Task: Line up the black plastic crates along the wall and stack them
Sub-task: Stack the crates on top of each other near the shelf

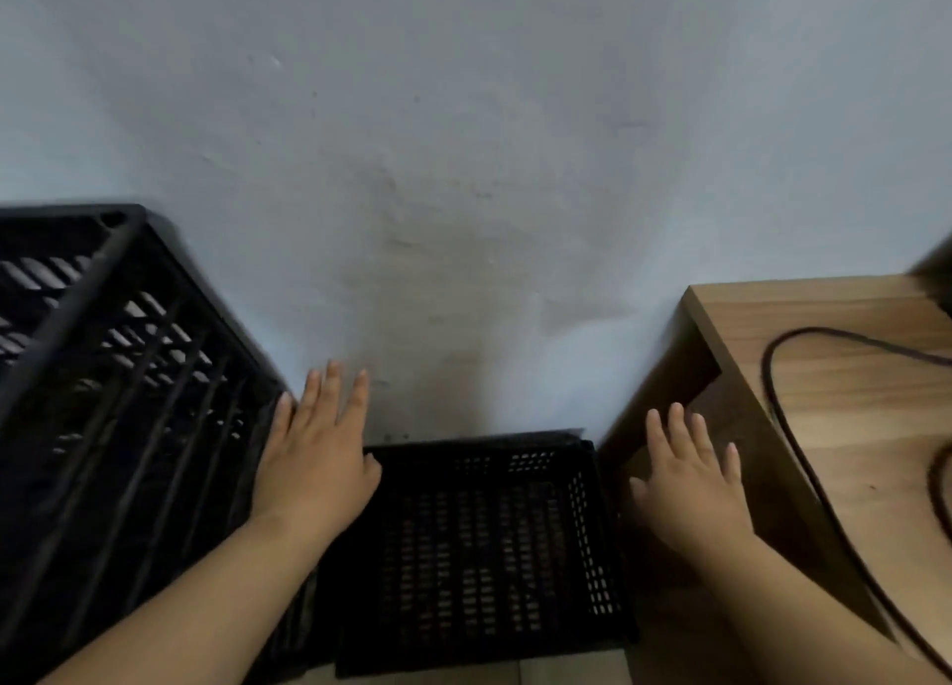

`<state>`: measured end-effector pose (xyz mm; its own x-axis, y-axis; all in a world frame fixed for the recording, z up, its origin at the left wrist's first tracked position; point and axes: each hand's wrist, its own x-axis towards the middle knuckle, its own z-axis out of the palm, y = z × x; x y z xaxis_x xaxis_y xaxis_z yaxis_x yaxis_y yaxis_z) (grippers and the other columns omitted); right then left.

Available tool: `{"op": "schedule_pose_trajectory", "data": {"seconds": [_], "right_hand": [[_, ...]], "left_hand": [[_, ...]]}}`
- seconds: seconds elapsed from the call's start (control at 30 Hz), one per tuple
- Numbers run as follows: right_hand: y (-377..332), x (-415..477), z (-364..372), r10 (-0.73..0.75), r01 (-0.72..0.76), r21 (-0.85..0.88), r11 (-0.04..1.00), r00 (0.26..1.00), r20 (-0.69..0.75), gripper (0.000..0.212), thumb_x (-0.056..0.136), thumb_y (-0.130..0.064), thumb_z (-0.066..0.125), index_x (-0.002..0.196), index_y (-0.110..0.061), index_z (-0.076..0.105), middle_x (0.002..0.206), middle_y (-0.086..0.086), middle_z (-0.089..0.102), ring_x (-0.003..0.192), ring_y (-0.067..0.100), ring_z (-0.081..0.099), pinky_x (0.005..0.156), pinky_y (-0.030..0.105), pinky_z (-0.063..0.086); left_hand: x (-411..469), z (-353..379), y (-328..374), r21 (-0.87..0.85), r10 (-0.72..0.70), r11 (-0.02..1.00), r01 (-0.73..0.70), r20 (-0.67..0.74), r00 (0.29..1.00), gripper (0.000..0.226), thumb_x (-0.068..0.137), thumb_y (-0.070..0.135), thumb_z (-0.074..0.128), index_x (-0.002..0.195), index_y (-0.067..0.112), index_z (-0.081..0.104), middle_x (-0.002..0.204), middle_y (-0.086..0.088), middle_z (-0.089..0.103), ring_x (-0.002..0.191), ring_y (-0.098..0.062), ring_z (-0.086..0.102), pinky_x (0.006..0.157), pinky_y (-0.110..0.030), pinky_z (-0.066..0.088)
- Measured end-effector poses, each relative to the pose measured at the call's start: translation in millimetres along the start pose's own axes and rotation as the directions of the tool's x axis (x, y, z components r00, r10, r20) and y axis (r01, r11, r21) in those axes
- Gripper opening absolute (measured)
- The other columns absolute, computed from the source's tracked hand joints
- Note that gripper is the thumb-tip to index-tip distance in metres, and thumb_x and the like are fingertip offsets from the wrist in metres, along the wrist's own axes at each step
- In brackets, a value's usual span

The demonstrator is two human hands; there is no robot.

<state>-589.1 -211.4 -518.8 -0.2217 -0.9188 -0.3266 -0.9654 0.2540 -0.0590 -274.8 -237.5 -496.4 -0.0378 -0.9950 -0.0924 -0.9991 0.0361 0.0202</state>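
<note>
While one low black crate (489,545) sits against the wall (463,117), between a taller black crate (103,375) and a wooden desk (824,401), left hand (319,457) and right hand (690,483) hover spread-fingered, gripping nothing: line-up apparently partly done, stacking outstanding.

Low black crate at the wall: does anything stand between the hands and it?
Nothing visible does. The left hand and right hand hover open at either side of the low crate, flanked by the tall crate and wooden table.

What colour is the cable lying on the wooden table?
Black or very dark. The head view, the only one, shows the cable curving across the table.
</note>
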Motion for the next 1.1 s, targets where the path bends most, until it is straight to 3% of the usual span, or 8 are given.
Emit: {"op": "schedule_pose_trajectory", "data": {"seconds": [0.2,0.4,0.5,0.67,0.77,0.97,1.1], "right_hand": [[14,51,117,-0.027,0.029,-0.014,0.999,0.992,0.121,0.076,0.092,-0.033,0.037,0.144,-0.023,-0.017,0.153,0.002,-0.025,0.140,0.020,-0.022,0.115,0.044,-0.006],[35,99,255,0.018,0.002,-0.112,0.994,0.985,0.173,0.082,0.090,-0.033,0.040,0.143,-0.022,-0.022,0.153,0.003,-0.027,0.141,0.021,-0.020,0.116,0.043,-0.003],[51,121,310,0.044,-0.012,-0.168,0.986,0.982,0.185,0.086,0.088,-0.031,0.043,0.143,-0.023,-0.022,0.154,0.004,-0.024,0.142,0.021,-0.018,0.116,0.043,0.000],[70,151,367,0.056,-0.023,-0.217,0.976,0.988,0.147,0.085,0.088,-0.028,0.043,0.144,-0.022,-0.021,0.153,0.005,-0.024,0.143,0.022,-0.015,0.117,0.043,0.002],[77,164,387,0.023,-0.007,-0.234,0.972,0.997,0.067,0.085,0.087,-0.027,0.047,0.145,-0.021,-0.015,0.153,0.009,-0.022,0.143,0.025,-0.010,0.116,0.045,0.005],[83,173,397,-0.040,0.036,-0.334,0.942,0.999,-0.005,0.104,0.073,-0.026,0.068,0.147,-0.015,-0.004,0.150,0.011,-0.017,0.143,0.027,-0.001,0.114,0.045,0.010],[82,163,392,-0.045,0.037,-0.369,0.929,0.999,-0.013,0.095,0.077,-0.017,0.059,0.146,-0.015,-0.008,0.150,0.011,-0.022,0.143,0.023,-0.005,0.114,0.043,0.005]], "left_hand": [[1,161,-16,0.012,-0.091,0.996,0.090,0.026,0.996,0.088,0.074,0.029,0.066,0.146,0.014,0.019,0.154,-0.010,0.008,0.143,-0.026,0.014,0.113,-0.039,0.000],[-10,314,-37,0.108,-0.171,0.983,0.150,0.214,0.962,0.081,0.089,0.038,0.045,0.147,0.016,-0.008,0.155,-0.007,-0.015,0.145,-0.024,-0.010,0.115,-0.038,-0.007],[-9,373,-49,0.134,-0.200,0.977,0.169,0.277,0.940,0.079,0.092,0.040,0.040,0.145,0.018,-0.014,0.146,-0.002,-0.028,0.144,-0.023,-0.015,0.116,-0.037,-0.007],[14,427,-63,0.154,-0.241,0.967,0.203,0.287,0.927,0.081,0.091,0.037,0.045,0.147,0.018,-0.010,0.154,-0.013,-0.022,0.144,-0.025,-0.013,0.117,-0.037,-0.004],[31,443,-70,0.119,-0.231,0.971,0.209,0.222,0.947,0.084,0.087,0.029,0.055,0.148,0.019,-0.001,0.154,-0.020,-0.016,0.145,-0.031,-0.006,0.117,-0.039,0.003],[52,454,-77,0.166,-0.151,0.977,0.133,0.097,0.984,0.082,0.082,0.008,0.056,0.148,0.016,0.008,0.156,-0.018,-0.006,0.145,-0.030,-0.005,0.117,-0.041,0.002],[46,452,-79,0.175,-0.115,0.980,0.093,0.118,0.986,0.086,0.080,0.004,0.057,0.148,0.017,0.006,0.156,-0.015,-0.009,0.145,-0.028,-0.006,0.116,-0.040,-0.001]]}}
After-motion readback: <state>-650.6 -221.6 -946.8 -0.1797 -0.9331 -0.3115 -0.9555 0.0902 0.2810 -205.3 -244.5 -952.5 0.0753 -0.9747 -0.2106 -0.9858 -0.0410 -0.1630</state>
